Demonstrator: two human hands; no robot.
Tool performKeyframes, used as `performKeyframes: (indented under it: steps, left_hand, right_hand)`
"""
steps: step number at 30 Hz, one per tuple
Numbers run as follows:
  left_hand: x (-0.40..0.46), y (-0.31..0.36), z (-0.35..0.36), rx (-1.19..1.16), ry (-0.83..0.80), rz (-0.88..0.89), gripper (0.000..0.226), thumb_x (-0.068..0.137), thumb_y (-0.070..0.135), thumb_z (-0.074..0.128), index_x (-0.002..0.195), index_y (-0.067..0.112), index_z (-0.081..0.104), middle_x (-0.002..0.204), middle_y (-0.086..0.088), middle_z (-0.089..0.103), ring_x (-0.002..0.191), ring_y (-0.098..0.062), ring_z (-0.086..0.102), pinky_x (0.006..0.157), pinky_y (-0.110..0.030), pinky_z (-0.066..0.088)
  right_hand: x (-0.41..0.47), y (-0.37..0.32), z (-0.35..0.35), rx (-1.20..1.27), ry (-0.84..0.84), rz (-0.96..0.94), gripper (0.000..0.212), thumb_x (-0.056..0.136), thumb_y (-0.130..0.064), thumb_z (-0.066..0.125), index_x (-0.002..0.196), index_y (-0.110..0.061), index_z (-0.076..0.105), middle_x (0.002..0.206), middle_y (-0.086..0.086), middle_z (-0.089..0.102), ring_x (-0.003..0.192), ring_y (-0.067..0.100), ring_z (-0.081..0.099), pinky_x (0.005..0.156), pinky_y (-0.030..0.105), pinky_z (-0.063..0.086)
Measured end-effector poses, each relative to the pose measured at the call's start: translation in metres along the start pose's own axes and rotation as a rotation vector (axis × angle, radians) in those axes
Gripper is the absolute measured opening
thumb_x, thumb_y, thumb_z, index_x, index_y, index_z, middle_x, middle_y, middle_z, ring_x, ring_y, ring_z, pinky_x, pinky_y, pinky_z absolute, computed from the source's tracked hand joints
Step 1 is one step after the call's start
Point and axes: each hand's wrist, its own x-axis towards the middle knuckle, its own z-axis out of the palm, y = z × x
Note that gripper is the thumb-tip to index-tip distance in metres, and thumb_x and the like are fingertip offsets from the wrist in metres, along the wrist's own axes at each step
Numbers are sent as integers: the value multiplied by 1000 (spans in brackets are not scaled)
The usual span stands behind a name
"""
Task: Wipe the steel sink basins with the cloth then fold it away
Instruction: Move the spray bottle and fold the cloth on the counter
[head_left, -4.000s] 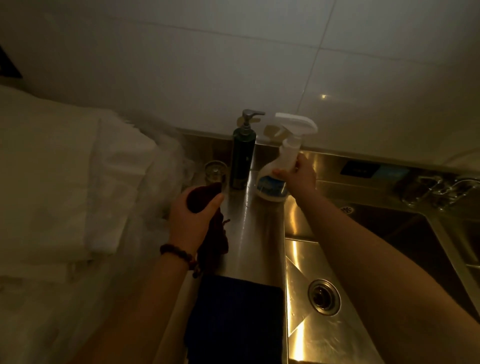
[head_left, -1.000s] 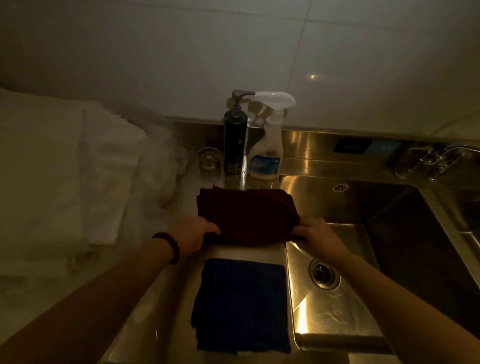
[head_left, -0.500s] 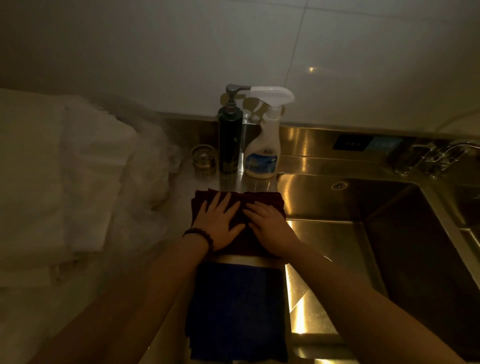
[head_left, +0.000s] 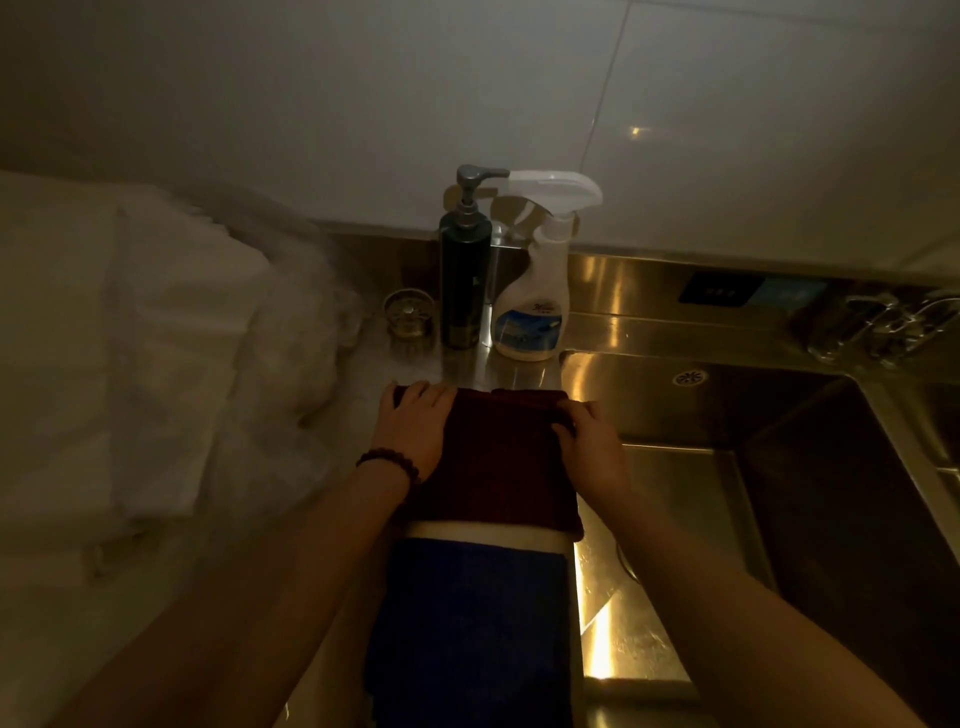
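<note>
The dark red cloth (head_left: 496, 457) lies folded on the steel ledge left of the sink (head_left: 727, 499), just behind a blue cloth (head_left: 467, 634) and in front of the soap pump (head_left: 464, 280) and spray bottle (head_left: 535, 301). The left hand (head_left: 413, 431) rests flat on its left edge, fingers straight; the right hand (head_left: 589, 447) holds the right edge, fingers curled over the far corner. To fold well, I would line up both side edges, press the crease flat, and keep the cloth from sliding off into the basin
</note>
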Motion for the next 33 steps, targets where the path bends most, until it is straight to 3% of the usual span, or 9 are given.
performKeyframes:
  steps: [4,9,12,16,21,23,26,29,33]
  left_hand:
    - [9,1,-5,22,129,-28,28,96,23,43,120,19,57,126,-1,54,122,-21,42,111,-44,19]
    - [11,-4,-8,27,304,-91,15,93,21,49,95,16,63,99,-5,65,101,-26,53,104,-47,30]
    - [14,-10,-12,103,234,-146,19,96,24,44,106,18,60,109,-6,63,107,-27,52,101,-46,30]
    - [14,-1,-13,132,187,-264,28,87,17,57,114,13,61,116,-13,61,110,-33,53,99,-52,35]
    - [-11,21,10,68,238,-57,25,82,19,52,102,12,65,114,-13,61,106,-34,55,90,-50,42]
    - [-22,30,17,-15,168,-70,37,90,30,47,123,16,58,131,-13,55,123,-33,47,102,-52,35]
    - [-26,35,24,-11,18,-110,58,96,50,29,149,28,22,157,-7,20,144,-31,14,116,-52,10]
    - [-22,37,27,22,-30,-102,64,95,58,20,151,33,1,161,-3,-1,146,-32,-6,116,-54,-5]
    - [-19,40,31,22,-35,-97,68,90,64,14,150,36,-3,160,-3,-7,145,-35,-12,116,-55,-7]
  right_hand:
    - [10,1,-5,-94,3,-65,12,88,-21,61,100,-16,63,102,4,58,99,21,52,86,39,46]
    - [23,-7,-18,29,-17,-148,4,90,-17,59,93,-18,57,93,-2,56,87,15,53,76,34,48]
    - [35,-17,-16,-70,-9,-113,14,91,-21,58,105,-19,56,103,-2,51,92,15,50,74,27,42]
    - [30,-20,-1,-307,118,-75,34,87,-25,61,120,-16,55,122,9,51,114,26,45,94,40,41]
    - [0,-31,23,-249,128,-391,26,86,-17,60,111,-13,63,112,9,60,104,28,54,86,41,47]
    - [-10,-31,35,-230,70,-408,33,87,-23,56,118,-14,63,121,10,60,113,29,55,95,43,44]
    - [-16,-27,42,-287,-12,-379,51,92,-41,31,135,-19,50,142,7,47,136,25,36,113,42,20]
    - [-17,-21,40,-339,-72,-342,62,91,-49,12,145,-26,32,155,0,26,146,17,10,116,37,-1]
    - [-20,-13,38,-392,-96,-297,64,90,-52,4,148,-30,19,158,-2,13,142,11,-8,116,37,-7]
